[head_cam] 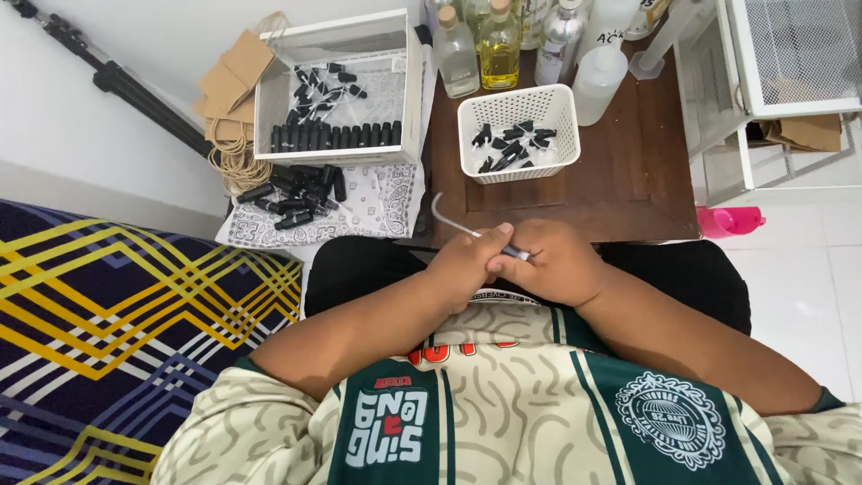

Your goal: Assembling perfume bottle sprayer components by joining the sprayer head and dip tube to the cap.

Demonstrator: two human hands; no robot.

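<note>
Thin clear plastic dip tube (pixel 449 218) gripped between both hands.
Left hand (pixel 467 260) and right hand (pixel 555 262) press together, steadying its small dark sprayer end (pixel 515 254) over the lap.

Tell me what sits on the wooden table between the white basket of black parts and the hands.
Only bare wood of the table lies there, crossed by the thin curved tube rising from the left hand; the head view shows it below the white basket.

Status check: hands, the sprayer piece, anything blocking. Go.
Left hand and right hand together, both gripping a small sprayer piece. Its clear tube curves up left. Nothing blocking; white basket sits ahead.
</note>
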